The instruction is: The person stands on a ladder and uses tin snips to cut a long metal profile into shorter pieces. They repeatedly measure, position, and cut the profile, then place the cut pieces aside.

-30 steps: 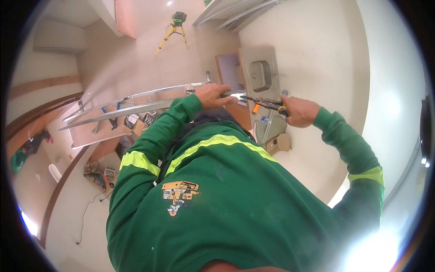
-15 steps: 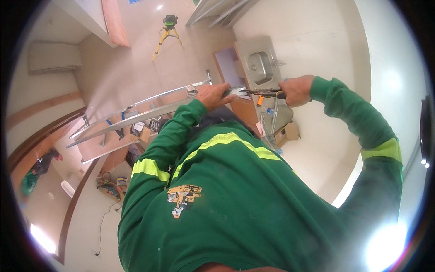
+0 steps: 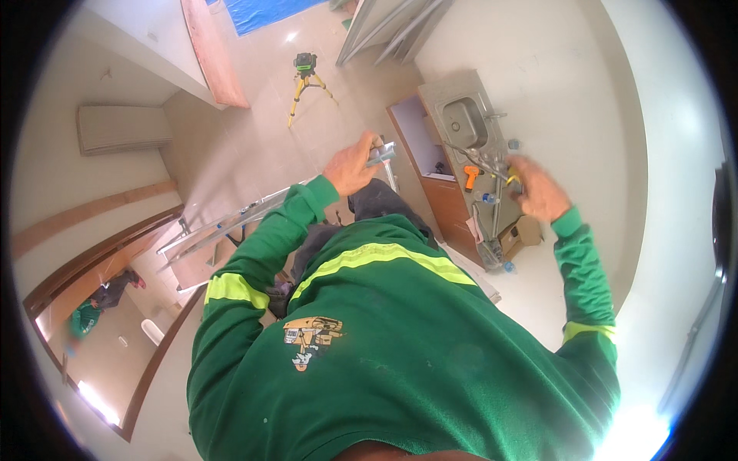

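Observation:
My left hand (image 3: 352, 167) is closed around the end of a long, thin metal channel (image 3: 382, 156). The rest of the channel runs back beneath my forearm toward the left, over the ladder-like metal frame. Off to the right, my right hand (image 3: 540, 192) grips a pair of tin snips (image 3: 486, 163), a little smeared by motion. The snips point up and left, apart from the channel, and overlap the sink counter in view. Part of their handles is hidden by my fingers.
The counter (image 3: 446, 96) has a steel sink (image 3: 466, 123), an orange tool (image 3: 471, 177) and a plastic bottle (image 3: 487, 198). A cardboard box (image 3: 523, 234) is near its close end. A laser level on a yellow tripod (image 3: 304, 88) stands on the floor ahead. Another person (image 3: 88, 311) is beyond the doorway.
The snips have come away from the channel's end, moving right and down with my right hand. My left hand, still on the channel, has shifted slightly left. The view has shifted too.

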The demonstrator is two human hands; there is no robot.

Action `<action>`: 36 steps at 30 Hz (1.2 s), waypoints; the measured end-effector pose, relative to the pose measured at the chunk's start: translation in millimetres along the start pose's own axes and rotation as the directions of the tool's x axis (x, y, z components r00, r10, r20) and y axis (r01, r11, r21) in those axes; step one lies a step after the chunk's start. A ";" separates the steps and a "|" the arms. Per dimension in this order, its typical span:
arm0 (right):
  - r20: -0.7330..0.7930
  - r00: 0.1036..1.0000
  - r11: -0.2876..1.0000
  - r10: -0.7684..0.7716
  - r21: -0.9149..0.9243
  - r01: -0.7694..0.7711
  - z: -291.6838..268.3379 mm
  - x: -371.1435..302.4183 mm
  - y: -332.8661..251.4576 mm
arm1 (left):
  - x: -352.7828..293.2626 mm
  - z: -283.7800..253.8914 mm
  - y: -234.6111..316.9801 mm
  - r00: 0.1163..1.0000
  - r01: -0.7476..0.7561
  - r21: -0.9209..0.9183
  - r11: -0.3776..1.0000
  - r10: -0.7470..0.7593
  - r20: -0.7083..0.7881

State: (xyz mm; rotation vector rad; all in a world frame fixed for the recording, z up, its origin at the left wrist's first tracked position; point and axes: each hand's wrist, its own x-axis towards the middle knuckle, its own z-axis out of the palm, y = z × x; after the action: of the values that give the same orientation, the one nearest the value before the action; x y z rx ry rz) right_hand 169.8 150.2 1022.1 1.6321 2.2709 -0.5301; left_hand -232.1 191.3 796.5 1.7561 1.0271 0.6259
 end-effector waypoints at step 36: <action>-0.369 0.881 0.763 0.296 0.646 0.014 168.7 -42.2 -186.4 | -31.2 -19.5 76.9 0.961 -0.193 -0.190 0.963 0.224 0.159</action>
State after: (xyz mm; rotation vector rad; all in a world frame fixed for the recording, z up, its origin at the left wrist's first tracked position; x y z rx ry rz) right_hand 10.0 -16.3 913.8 2.4684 2.3841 -1.0683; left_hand -235.7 160.6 876.0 1.7441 0.6484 0.6539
